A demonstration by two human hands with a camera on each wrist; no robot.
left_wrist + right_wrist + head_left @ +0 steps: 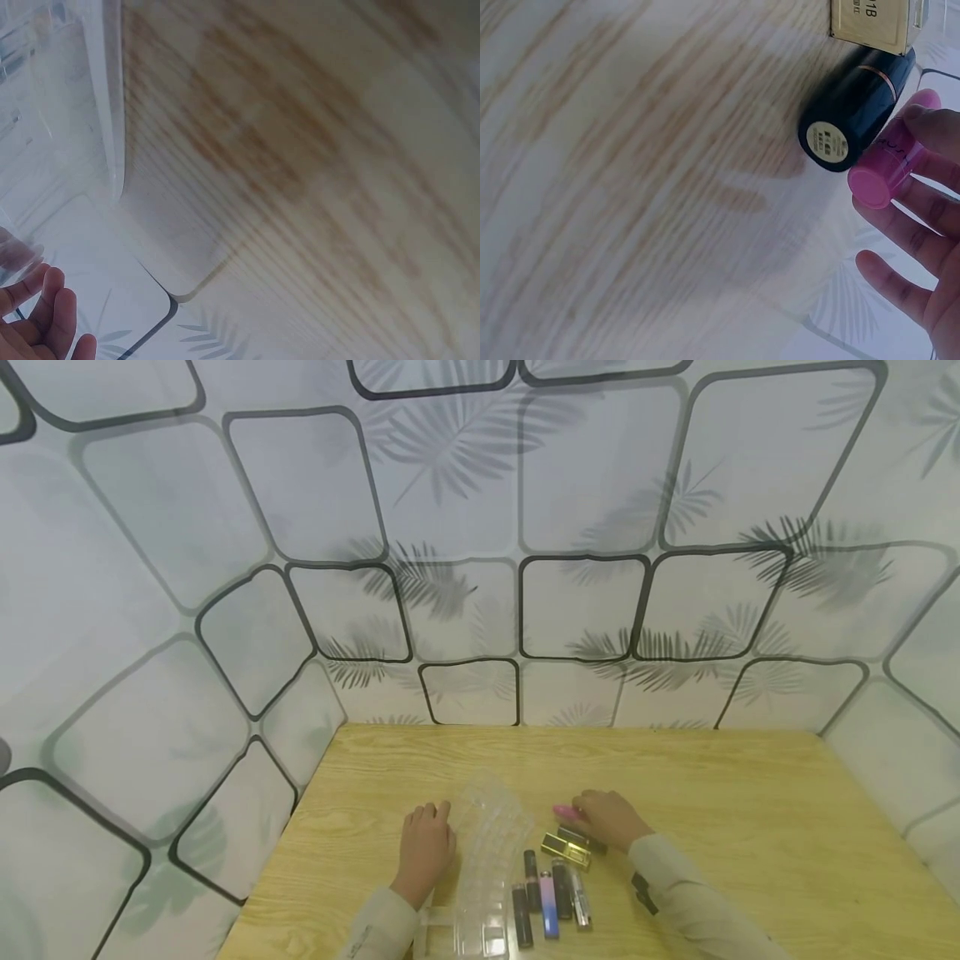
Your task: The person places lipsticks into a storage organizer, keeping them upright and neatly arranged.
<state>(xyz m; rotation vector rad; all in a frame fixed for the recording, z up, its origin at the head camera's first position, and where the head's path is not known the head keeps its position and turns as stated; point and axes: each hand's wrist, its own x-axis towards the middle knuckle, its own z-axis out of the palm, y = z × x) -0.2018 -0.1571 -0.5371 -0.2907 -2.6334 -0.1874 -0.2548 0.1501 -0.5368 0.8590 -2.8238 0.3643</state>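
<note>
On the table stands a clear plastic lipstick organizer (491,843) with stepped compartments. My left hand (426,852) is at its left side; in the left wrist view the thumb (16,251) shows through the plastic and the curved fingers (45,307) are at its edge, holding it. My right hand (609,818) pinches a small pink lipstick tube (889,165) between thumb and fingers, low over the table. Right beside the pink tube lies a black lipstick (847,112) with a round label on its end. A gold lipstick (566,851) lies next to that.
Nearer me, right of the organizer, lie several more tubes: black ones (522,916), a pink-to-blue one (550,906) and a clear-and-silver one (580,900). The wood-grain table (735,810) meets a patterned wall covering (570,610) at the back and sides.
</note>
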